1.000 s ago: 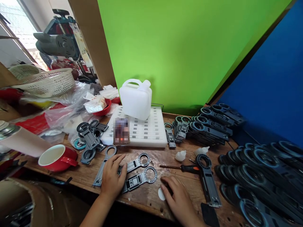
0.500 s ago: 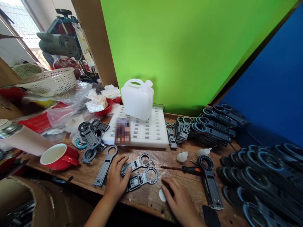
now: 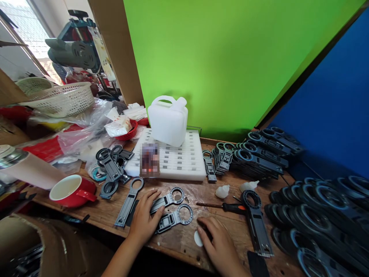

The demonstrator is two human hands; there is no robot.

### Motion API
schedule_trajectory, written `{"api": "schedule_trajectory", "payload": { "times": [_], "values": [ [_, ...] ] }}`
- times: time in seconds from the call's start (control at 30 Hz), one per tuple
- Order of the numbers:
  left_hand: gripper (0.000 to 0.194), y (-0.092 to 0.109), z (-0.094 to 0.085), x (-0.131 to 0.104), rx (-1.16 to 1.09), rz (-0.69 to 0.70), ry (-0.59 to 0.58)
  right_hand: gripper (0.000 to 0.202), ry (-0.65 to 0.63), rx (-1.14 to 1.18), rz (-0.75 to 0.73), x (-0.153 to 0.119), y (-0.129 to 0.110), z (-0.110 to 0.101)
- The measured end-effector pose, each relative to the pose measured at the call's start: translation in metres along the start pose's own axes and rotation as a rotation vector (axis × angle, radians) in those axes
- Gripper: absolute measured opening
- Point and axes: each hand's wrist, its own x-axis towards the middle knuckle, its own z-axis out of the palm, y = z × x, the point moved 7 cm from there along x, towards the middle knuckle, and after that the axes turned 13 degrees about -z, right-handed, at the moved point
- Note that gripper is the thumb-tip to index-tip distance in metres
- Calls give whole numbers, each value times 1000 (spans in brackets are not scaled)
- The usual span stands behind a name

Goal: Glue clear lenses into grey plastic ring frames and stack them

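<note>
My left hand (image 3: 145, 216) lies with its fingers spread over the handle ends of two grey plastic parts with ring heads, an upper one (image 3: 160, 204) and a lower one (image 3: 165, 223). Another grey ring-headed part (image 3: 127, 206) lies just left of that hand, beside a dark flat piece partly under it. My right hand (image 3: 216, 240) rests on the wooden table, fingers loosely bent and apart, nothing visibly gripped. Its thumb is at the edge of a small white disc (image 3: 198, 238). A screwdriver (image 3: 230, 207) lies beyond my right hand.
Stacks of dark ring-headed parts (image 3: 314, 207) fill the right side. A white jug (image 3: 168, 121) stands on a white foam tray (image 3: 184, 175) at the back. To the left are a red mug (image 3: 72, 190), a flask (image 3: 34, 169) and a cardboard box (image 3: 54, 242).
My left hand has shifted slightly right across the parts, uncovering more of the dark piece at its left. My right hand stays by the white disc.
</note>
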Motion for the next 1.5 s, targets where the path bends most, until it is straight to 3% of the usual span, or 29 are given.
{"api": "schedule_trajectory", "payload": {
  "times": [0.47, 1.27, 1.37, 1.5],
  "values": [
    [42, 7, 7, 0, 73, 51, -118, 22, 6, -9, -5, -1, -1, -1],
    [38, 11, 5, -1, 82, 69, -101, 20, 18, -18, -19, 1, -2, -2],
    [28, 16, -1, -6, 93, 111, -43, 19, 36, -21, -30, 1, -3, -3],
    [25, 24, 1, -22, 172, 172, -83, 19, 33, -21, -26, 0, -3, -2]
  ]
}}
